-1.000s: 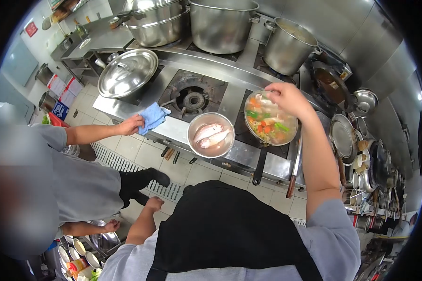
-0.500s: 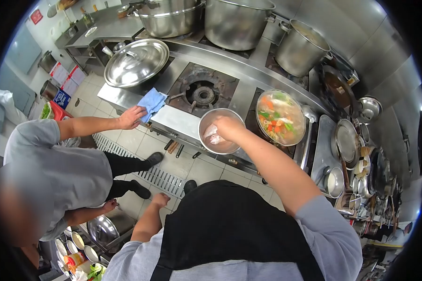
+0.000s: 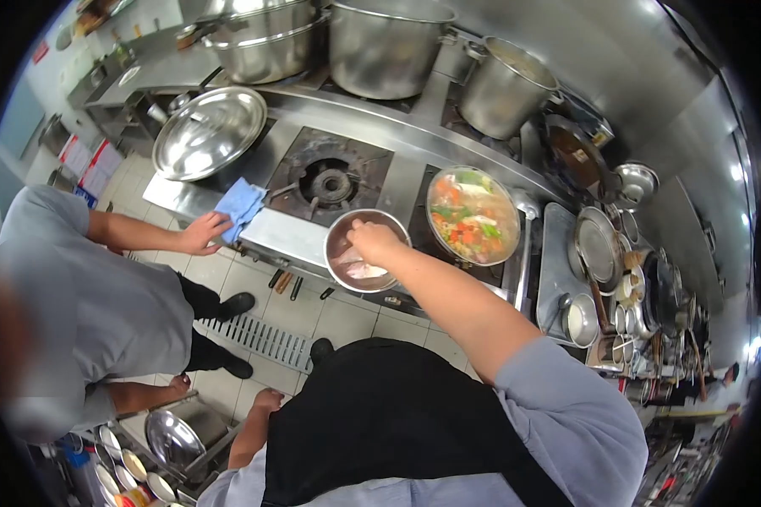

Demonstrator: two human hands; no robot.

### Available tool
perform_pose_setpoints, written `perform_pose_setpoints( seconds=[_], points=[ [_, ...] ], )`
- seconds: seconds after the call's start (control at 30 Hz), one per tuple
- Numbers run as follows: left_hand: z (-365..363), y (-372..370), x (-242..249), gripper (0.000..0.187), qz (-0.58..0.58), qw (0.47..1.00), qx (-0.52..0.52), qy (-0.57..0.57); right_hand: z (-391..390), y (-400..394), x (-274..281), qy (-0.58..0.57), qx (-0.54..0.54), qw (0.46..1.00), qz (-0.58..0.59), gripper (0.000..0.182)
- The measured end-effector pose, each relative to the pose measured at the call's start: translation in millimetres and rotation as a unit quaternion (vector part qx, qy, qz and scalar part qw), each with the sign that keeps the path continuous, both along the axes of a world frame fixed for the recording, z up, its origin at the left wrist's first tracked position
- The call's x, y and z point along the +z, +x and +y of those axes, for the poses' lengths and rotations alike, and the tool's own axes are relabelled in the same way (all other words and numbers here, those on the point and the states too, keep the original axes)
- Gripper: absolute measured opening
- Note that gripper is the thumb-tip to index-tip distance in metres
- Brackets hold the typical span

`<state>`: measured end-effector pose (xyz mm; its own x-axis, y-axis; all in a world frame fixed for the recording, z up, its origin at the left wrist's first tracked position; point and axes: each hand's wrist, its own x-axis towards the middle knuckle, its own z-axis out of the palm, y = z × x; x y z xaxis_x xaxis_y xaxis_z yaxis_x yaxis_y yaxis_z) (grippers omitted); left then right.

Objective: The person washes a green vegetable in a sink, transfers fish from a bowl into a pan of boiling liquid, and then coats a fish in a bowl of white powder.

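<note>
My right hand (image 3: 375, 241) reaches down into a round metal bowl (image 3: 403, 232) at the front edge of the stove. Its fingers are curled and their tips are hidden among wet, pale pink pieces that look like raw fish or meat (image 3: 364, 269). Just right of the bowl stands a round pan of broth with orange, green and yellow vegetable pieces (image 3: 473, 221). Low by my left side hangs my left hand (image 3: 268, 400), its fingers loosely curled in with nothing visible in them.
To the left, another person's hand (image 3: 203, 234) rests by a blue cloth (image 3: 241, 207) on the stove edge. Behind the bowl is a bare burner (image 3: 330, 181). A large lid (image 3: 211, 131) and tall pots (image 3: 389, 51) stand farther back. A metal tray (image 3: 558, 245) lies right.
The view has shifted, so the stove appears farther left. My right hand is still in the bowl, its fingers now nearer the far rim, with more of the pale pieces showing.
</note>
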<state>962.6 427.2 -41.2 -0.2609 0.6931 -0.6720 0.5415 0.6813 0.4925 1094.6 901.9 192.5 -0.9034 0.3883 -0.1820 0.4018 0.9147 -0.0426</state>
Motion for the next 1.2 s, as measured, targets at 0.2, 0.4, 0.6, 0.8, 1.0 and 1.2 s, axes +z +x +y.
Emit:
perform_pose_setpoints(
  seconds=[0.2, 0.4, 0.6, 0.8, 1.0, 1.2],
  points=[
    [42.2, -6.1, 54.9, 0.025, -0.026, 0.97, 0.22, -0.101, 5.7, 5.1, -3.4, 0.014, 0.014, 0.999, 0.039, 0.019],
    [69.5, -25.1, 21.1, 0.037, -0.004, 0.995, 0.104, 0.0, 4.0, 17.0, 21.0, 0.046, 0.029, 0.998, 0.043, 0.02],
    [120.0, -23.9, 15.7, 0.032, -0.108, 0.974, 0.162, 0.118, -1.7, 41.4, 72.6, -0.007, -0.044, 0.983, 0.177, 0.022],
    [187.0, 10.5, 104.7, 0.026, -0.192, 0.935, 0.229, 0.193, 2.6, 58.2, 88.6, -0.096, -0.172, 0.937, 0.287, 0.021],
    [228.9, 33.4, 183.6, 0.02, -0.157, 0.912, 0.241, 0.292, 8.8, 69.4, 57.2, -0.232, -0.264, 0.883, 0.312, 0.019],
    [272.2, 49.6, 243.7, 0.018, -0.056, 0.877, 0.159, 0.45, 3.7, 66.9, 50.0, -0.3, -0.243, 0.86, 0.334, 0.019]
  ],
)
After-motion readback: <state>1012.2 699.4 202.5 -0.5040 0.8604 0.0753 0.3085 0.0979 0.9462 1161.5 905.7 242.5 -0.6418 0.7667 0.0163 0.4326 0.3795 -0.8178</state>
